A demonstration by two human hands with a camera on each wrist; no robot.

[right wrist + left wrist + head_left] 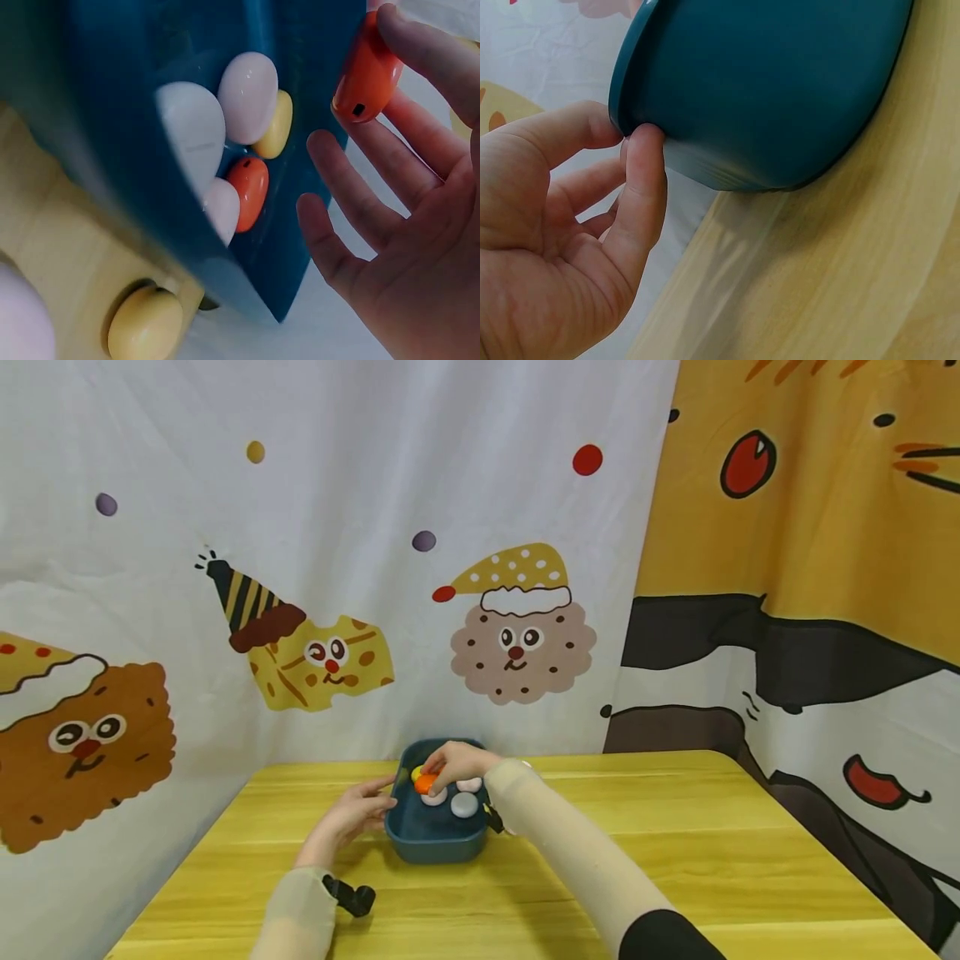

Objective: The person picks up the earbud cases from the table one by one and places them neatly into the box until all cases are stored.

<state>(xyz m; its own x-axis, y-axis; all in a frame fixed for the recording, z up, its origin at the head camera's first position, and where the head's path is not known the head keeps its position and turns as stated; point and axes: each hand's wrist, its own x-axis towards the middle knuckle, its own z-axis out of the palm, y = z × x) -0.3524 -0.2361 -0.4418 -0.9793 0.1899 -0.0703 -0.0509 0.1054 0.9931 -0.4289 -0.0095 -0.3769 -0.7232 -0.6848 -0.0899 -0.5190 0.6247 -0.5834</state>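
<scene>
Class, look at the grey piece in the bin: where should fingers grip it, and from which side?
Pinch the grey piece across its opposite rounded edges, probably coming from above. It lies uncovered in the bin, whose walls would hinder a sideways approach, and its smooth top offers little to pinch.

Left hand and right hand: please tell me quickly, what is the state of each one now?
Left hand: closed, gripping the blue container at its rim.
Right hand: closed, pinching an orange piece.
</scene>
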